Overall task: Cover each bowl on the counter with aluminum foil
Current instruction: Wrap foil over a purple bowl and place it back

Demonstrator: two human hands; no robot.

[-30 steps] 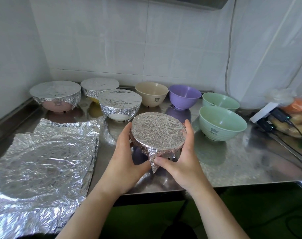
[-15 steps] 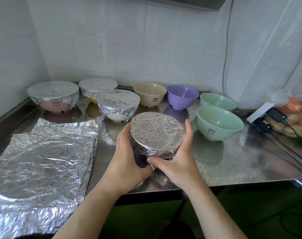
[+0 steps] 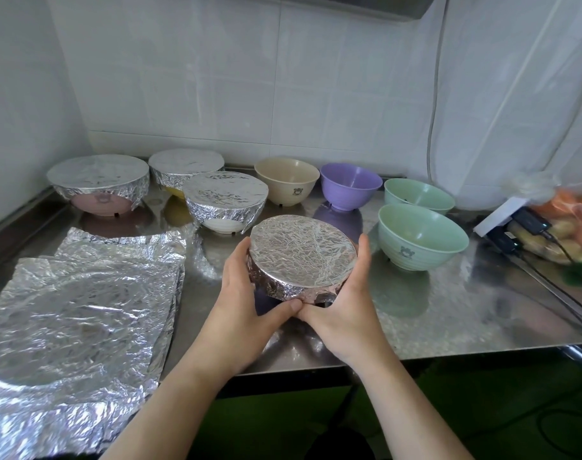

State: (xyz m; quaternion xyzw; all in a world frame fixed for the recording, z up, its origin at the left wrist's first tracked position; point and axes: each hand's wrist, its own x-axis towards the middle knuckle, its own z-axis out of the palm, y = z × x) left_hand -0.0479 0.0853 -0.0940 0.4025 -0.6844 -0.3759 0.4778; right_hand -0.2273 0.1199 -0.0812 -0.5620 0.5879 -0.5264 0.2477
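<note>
One head-worn wide-angle view looks forward and down from the near edge of the table [image 3: 449, 313], close above it, facing the tiled wall [image 3: 216, 78] along its far edge.

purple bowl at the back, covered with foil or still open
Open: the purple plastic bowl shows its bare inside, no foil over its rim.

Foil sheets [image 3: 73, 313] left; 4 open bowls [image 3: 382, 200] right.
</note>
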